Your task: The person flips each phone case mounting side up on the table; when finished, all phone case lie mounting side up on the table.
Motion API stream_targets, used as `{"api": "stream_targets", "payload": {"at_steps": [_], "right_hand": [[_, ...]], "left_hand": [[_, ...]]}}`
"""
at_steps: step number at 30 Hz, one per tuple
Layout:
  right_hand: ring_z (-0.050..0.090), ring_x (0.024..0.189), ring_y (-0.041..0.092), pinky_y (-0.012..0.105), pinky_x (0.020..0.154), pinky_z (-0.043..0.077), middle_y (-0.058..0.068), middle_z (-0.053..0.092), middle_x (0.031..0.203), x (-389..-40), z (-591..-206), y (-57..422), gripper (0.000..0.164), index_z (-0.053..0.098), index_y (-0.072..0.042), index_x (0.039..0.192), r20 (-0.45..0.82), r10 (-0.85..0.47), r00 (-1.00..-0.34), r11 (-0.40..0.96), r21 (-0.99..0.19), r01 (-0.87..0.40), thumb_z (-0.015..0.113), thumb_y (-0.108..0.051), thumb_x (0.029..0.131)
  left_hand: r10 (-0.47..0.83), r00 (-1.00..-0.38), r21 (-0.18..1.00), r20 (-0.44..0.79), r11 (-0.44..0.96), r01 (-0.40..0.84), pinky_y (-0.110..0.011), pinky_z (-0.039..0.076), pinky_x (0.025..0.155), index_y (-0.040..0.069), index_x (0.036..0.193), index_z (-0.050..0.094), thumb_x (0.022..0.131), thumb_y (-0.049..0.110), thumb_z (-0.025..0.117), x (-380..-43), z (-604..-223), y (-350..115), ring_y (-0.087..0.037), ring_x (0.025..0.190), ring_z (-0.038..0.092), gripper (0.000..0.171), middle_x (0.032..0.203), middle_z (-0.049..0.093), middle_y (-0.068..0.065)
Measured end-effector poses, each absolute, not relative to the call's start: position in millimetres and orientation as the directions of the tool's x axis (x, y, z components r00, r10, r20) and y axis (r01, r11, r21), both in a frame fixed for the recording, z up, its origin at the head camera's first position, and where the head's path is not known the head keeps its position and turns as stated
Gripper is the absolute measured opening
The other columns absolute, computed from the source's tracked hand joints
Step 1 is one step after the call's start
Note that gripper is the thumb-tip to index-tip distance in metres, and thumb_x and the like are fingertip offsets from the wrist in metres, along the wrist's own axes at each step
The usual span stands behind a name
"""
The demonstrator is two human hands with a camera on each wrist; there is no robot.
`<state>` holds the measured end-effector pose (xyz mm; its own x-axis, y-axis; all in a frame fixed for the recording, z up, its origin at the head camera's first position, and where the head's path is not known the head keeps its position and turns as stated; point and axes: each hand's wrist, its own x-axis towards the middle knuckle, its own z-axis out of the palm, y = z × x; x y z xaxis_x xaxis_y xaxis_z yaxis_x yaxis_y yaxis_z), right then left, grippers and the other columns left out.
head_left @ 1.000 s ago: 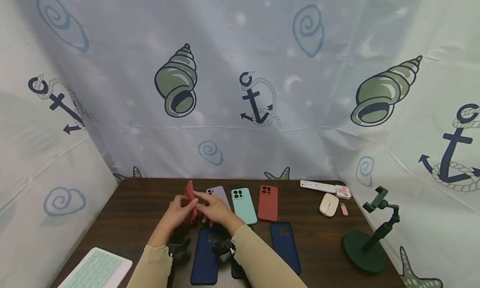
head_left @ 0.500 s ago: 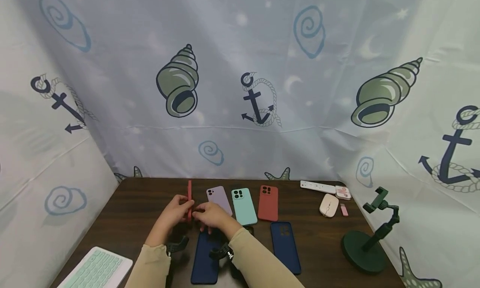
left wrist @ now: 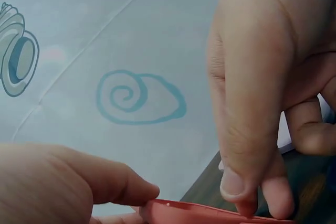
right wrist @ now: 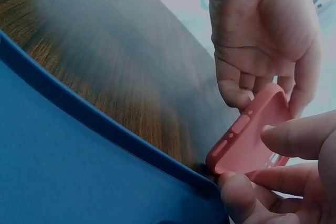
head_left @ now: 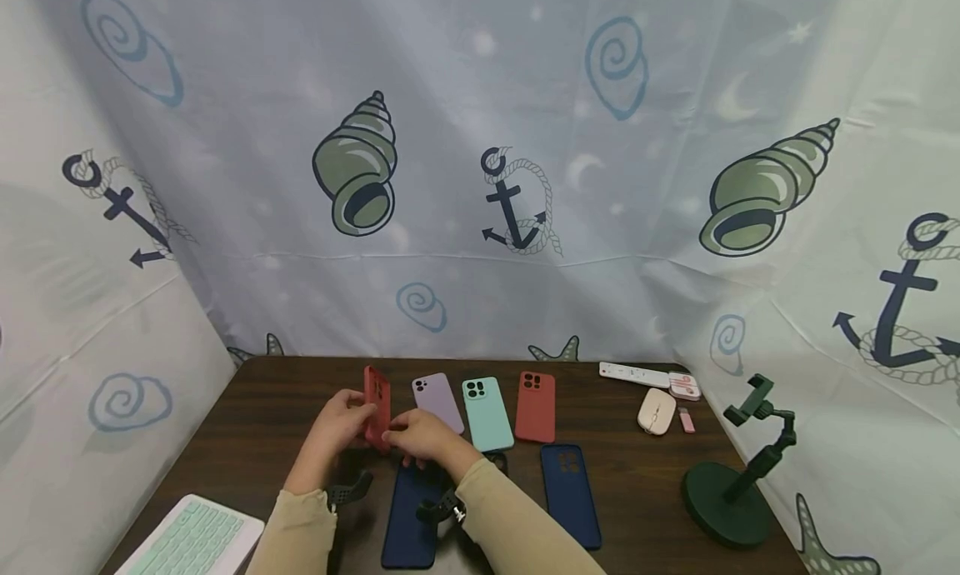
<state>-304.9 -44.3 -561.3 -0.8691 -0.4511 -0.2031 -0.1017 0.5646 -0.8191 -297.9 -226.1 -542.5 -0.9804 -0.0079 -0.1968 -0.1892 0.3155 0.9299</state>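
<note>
A red phone case (head_left: 378,404) stands nearly upright above the table, its back with the camera cutouts turned partly to the right in the head view. My left hand (head_left: 330,432) grips its left edge. Low on its right side, my right hand (head_left: 431,436) pinches the case with thumb and fingers. In the right wrist view the hollow inside of the red case (right wrist: 254,129) shows, with slots along one short edge. Under my right hand lies a dark blue case (head_left: 408,521), partly covered by the wrist. Only a strip of the red case (left wrist: 194,213) appears in the left wrist view.
Lilac (head_left: 438,402), turquoise (head_left: 489,412) and another red case (head_left: 536,408) lie behind; a second blue case (head_left: 572,496) is right. A dark case (head_left: 497,461) is mostly hidden. Keyboard (head_left: 191,537), mouse (head_left: 656,411), white remote (head_left: 633,373) and green phone stand (head_left: 727,500) sit around.
The red case has turned from edge-on half a second ago to showing its back. My right hand has shifted down along it since one second ago.
</note>
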Motion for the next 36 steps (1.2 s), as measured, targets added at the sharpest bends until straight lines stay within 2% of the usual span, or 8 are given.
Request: {"api": "stream_targets", "payload": {"at_steps": [8,12,14,19,22,25,28,36], "right_hand": [[0.060,0.050,0.021,0.032,0.044,0.044,0.010,0.070,0.069,-303.6,-560.5,-43.3,0.040,0.067,-0.012,0.131,-0.198,-0.432,-0.880,0.598,-0.793,-0.114,0.064,-0.036,0.099],[0.061,0.054,0.021,0.031,0.046,0.045,0.009,0.069,0.070,-301.4,-557.0,-42.8,0.043,0.066,-0.012,0.133,-0.197,-0.419,-0.886,0.616,-0.779,-0.118,0.064,-0.038,0.099],[0.062,0.058,0.018,0.030,0.052,0.047,0.006,0.070,0.073,-299.9,-554.2,-43.6,0.041,0.067,-0.012,0.132,-0.175,-0.417,-0.892,0.648,-0.745,-0.156,0.063,-0.036,0.099],[0.055,0.068,0.009,0.025,0.066,0.044,-0.005,0.064,0.078,-298.3,-550.6,-48.2,0.028,0.075,-0.012,0.111,-0.065,-0.438,-0.897,0.743,-0.587,-0.320,0.059,-0.033,0.101],[0.050,0.062,0.009,0.025,0.060,0.040,-0.006,0.056,0.068,-297.2,-551.2,-49.5,0.024,0.072,-0.014,0.093,-0.032,-0.455,-0.890,0.748,-0.557,-0.362,0.060,-0.033,0.101],[0.047,0.057,0.010,0.024,0.055,0.037,-0.006,0.051,0.063,-295.6,-553.0,-48.6,0.023,0.069,-0.015,0.086,-0.024,-0.465,-0.885,0.732,-0.572,-0.369,0.061,-0.032,0.100],[0.047,0.057,0.009,0.024,0.055,0.037,-0.007,0.052,0.063,-294.7,-555.5,-46.8,0.021,0.070,-0.014,0.090,-0.023,-0.471,-0.882,0.713,-0.599,-0.364,0.062,-0.031,0.100],[0.049,0.056,0.009,0.024,0.055,0.038,-0.007,0.054,0.064,-295.9,-560.0,-41.0,0.029,0.072,-0.010,0.116,-0.040,-0.485,-0.873,0.686,-0.637,-0.352,0.060,-0.032,0.101]], "left_hand": [[-0.056,-0.990,0.903,-0.125,0.406,-0.138,-0.043,0.061,0.066,-0.005,0.142,0.042,0.098,0.010,0.065,-295.6,-538.9,-234.4,-0.031,0.082,0.074,0.051,0.116,0.065,-0.033],[-0.086,-0.989,0.839,-0.120,0.524,-0.147,-0.040,0.060,0.064,-0.006,0.138,0.049,0.097,0.011,0.066,-299.0,-541.0,-239.3,-0.028,0.081,0.073,0.047,0.114,0.068,-0.032],[-0.107,-0.986,0.796,-0.128,0.582,-0.167,-0.039,0.059,0.064,-0.005,0.136,0.052,0.097,0.013,0.066,-301.8,-545.2,-241.0,-0.026,0.080,0.072,0.046,0.113,0.069,-0.030],[-0.137,-0.982,0.665,-0.130,0.722,-0.189,-0.047,0.056,0.075,-0.004,0.133,0.058,0.097,0.019,0.064,-307.4,-556.5,-240.4,-0.033,0.091,0.069,0.043,0.121,0.066,-0.031],[-0.133,-0.983,0.596,-0.128,0.782,-0.183,-0.054,0.052,0.084,-0.005,0.133,0.058,0.099,0.023,0.060,-308.4,-560.0,-238.0,-0.040,0.103,0.066,0.045,0.128,0.062,-0.033],[-0.132,-0.979,0.588,-0.156,0.784,-0.199,-0.056,0.051,0.087,-0.005,0.135,0.056,0.101,0.027,0.058,-306.8,-560.8,-236.3,-0.044,0.107,0.064,0.047,0.131,0.060,-0.033],[-0.129,-0.978,0.589,-0.164,0.783,-0.202,-0.056,0.052,0.085,-0.005,0.135,0.055,0.101,0.029,0.058,-304.5,-559.7,-235.8,-0.042,0.104,0.065,0.048,0.128,0.062,-0.032],[-0.131,-0.982,0.597,-0.139,0.780,-0.189,-0.051,0.053,0.078,-0.008,0.129,0.055,0.099,0.029,0.062,-300.8,-555.5,-232.0,-0.036,0.093,0.066,0.048,0.118,0.065,-0.032]]}}
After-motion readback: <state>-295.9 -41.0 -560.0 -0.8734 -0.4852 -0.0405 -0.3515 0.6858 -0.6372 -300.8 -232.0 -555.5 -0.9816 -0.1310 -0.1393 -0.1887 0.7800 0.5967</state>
